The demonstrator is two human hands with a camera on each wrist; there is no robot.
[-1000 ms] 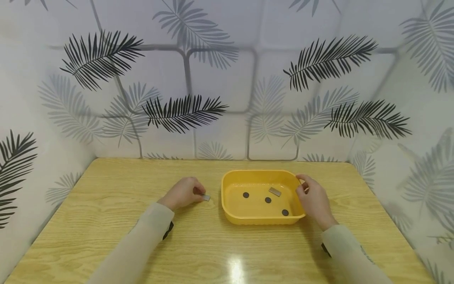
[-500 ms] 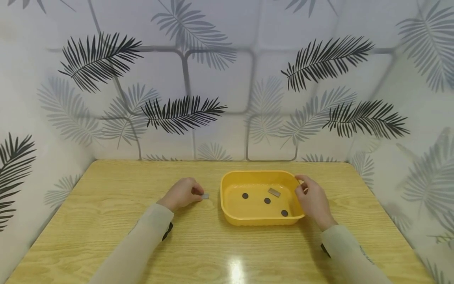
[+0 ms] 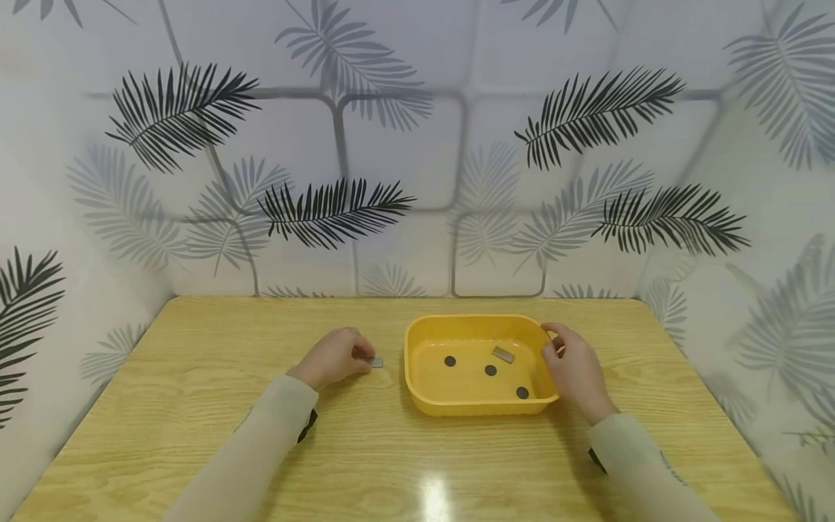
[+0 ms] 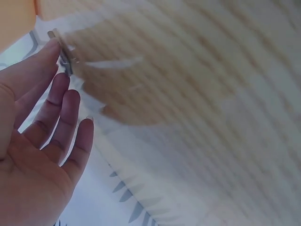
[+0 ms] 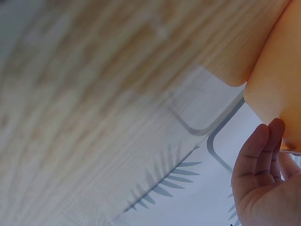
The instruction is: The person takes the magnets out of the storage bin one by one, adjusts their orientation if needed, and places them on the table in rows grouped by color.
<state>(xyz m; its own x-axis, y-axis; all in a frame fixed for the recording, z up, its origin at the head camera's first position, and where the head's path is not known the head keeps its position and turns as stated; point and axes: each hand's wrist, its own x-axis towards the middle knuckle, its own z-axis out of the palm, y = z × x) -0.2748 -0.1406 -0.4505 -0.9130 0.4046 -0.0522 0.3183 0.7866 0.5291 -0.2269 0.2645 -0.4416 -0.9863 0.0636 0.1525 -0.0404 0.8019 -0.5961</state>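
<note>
My left hand (image 3: 335,355) pinches a small flat grey rectangular piece (image 3: 376,362) between thumb and fingertips, close over the table left of a yellow plastic basin (image 3: 483,407). In the left wrist view the piece (image 4: 66,56) is seen nearly edge-on, with the other fingers loosely bent below it. On the basin's right side my right hand (image 3: 577,366) grips the rim, thumb toward the inside. The right wrist view shows its fingers (image 5: 256,141) against the outer wall. Inside the basin lie another grey rectangular piece (image 3: 503,354) and three dark round discs, one disc (image 3: 450,361) nearest the left.
The wood-grain table (image 3: 365,464) carries the basin near its middle. Behind it and along both sides stand walls (image 3: 404,159) with a leaf pattern. A bright light reflection shows on the tabletop toward the front.
</note>
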